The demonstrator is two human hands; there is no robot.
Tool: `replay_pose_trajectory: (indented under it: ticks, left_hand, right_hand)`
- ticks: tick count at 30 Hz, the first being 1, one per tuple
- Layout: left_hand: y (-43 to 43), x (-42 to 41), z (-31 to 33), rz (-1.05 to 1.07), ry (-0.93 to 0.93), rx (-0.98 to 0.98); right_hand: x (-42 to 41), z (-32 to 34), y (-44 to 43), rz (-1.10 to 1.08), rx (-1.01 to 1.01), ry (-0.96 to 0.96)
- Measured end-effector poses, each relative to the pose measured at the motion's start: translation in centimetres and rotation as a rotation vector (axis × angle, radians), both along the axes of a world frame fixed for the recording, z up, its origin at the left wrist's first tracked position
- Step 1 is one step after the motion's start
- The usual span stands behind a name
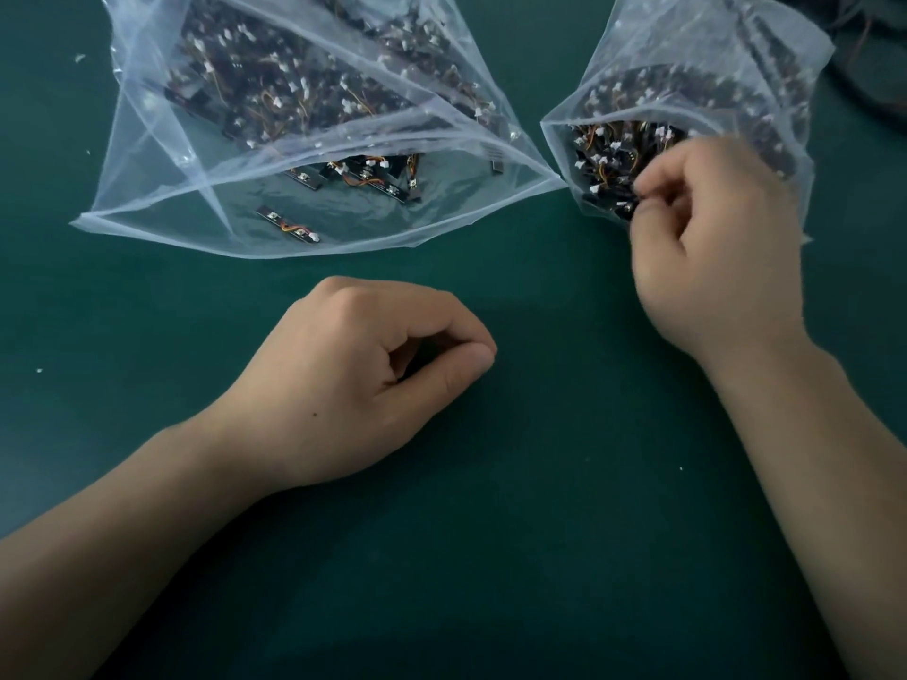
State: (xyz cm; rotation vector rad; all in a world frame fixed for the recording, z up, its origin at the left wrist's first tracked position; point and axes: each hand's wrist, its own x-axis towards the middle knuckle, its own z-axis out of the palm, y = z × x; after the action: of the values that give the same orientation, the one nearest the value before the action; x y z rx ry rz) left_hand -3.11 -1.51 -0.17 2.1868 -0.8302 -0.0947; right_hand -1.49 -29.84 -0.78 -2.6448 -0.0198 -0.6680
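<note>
**Picking one board from the right bag**

The right hand (pixel 711 247) works at the mouth of the right bag (pixel 687 66), which lies toward the far right corner of the mat (pixel 540 532). Thumb and forefinger are pinched narrow on a small black board (pixel 627 208) at the bag's near lip. It sits in a tangle of like pieces with orange wires and white plugs. The other fingers are curled in.

The left hand (pixel 373 370) rests near the middle of the mat, loosely curled, thumb against forefinger, with nothing seen in it. The left bag (pixel 196 188) lies along the far edge with its mouth toward the person, and a lone board (pixel 287 224) sits just inside its lip.

The step in hand looks like drawing a single board free. The next move calls for a slow pull toward the near edge, since the wires may snag neighbours and drag them out. The idle left hand could pin down the bag's lip so the bag does not follow
</note>
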Motion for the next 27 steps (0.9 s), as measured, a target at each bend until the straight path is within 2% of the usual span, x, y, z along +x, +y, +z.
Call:
replay_pose_trajectory:
  ticks: [2, 7, 16, 20, 27]
  left_hand:
    - [0.0, 0.0, 0.0, 0.005, 0.000, 0.000]
    - [-0.2, 0.0, 0.1, 0.006, -0.016, 0.017]
    - [-0.2, 0.0, 0.1, 0.001, -0.013, 0.017]
    - [-0.1, 0.0, 0.1, -0.010, -0.007, 0.022]
    - [0.1, 0.0, 0.2, -0.023, -0.005, 0.028]
  right_hand:
    - [-0.2, -0.4, -0.2, 0.000, -0.015, 0.038]
    - [0.6, -0.2, -0.7, -0.151, 0.051, 0.046]
    - [0.4, 0.1, 0.3, -0.181, 0.024, 0.175]
    - [0.5, 0.0, 0.8, -0.211, -0.132, 0.277]
    - [0.9, -0.1, 0.9, -0.269, -0.202, 0.388]
